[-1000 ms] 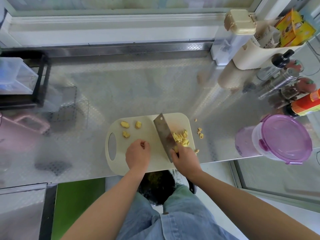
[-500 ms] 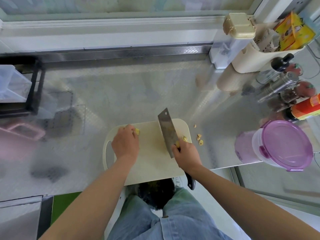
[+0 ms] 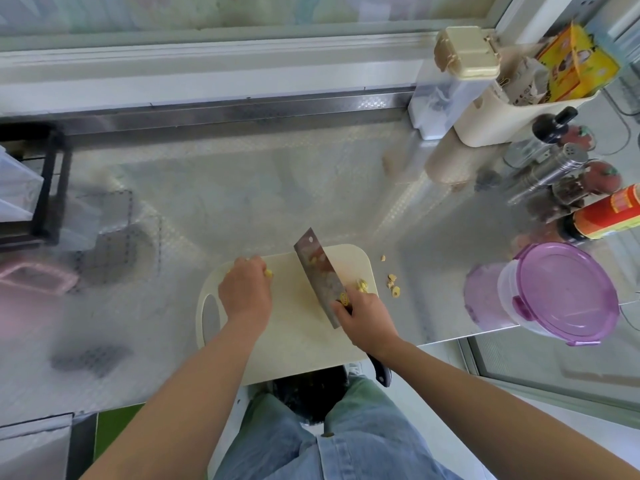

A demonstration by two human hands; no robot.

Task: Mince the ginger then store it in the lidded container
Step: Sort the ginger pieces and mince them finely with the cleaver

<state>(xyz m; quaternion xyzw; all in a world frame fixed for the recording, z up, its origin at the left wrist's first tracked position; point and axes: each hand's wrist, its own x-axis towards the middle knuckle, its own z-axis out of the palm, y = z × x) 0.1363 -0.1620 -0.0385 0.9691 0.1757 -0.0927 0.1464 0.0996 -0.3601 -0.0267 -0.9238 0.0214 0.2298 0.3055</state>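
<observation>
A cream cutting board (image 3: 294, 344) lies at the front edge of the steel counter. My right hand (image 3: 367, 322) grips the cleaver (image 3: 320, 275), its blade tilted across the board with bits of ginger stuck to it. My left hand (image 3: 244, 291) lies curled over ginger chunks (image 3: 268, 272) at the board's far left; most of them are hidden under the hand. Chopped ginger (image 3: 362, 285) lies by the board's right edge, and stray bits (image 3: 393, 285) sit on the counter. The clear container with a purple lid (image 3: 568, 292) stands at the right, shut.
Bottles and shakers (image 3: 554, 168), a red-labelled bottle (image 3: 609, 213), a cream caddy (image 3: 491, 112) and a clear box with a cream lid (image 3: 464, 53) crowd the back right. A black rack (image 3: 52, 181) and a pink object (image 3: 38, 282) stand at the left.
My left hand moved from the board's middle to the ginger chunks at its far left and covers them. The cleaver lifted off the chopped pile and swung further back.
</observation>
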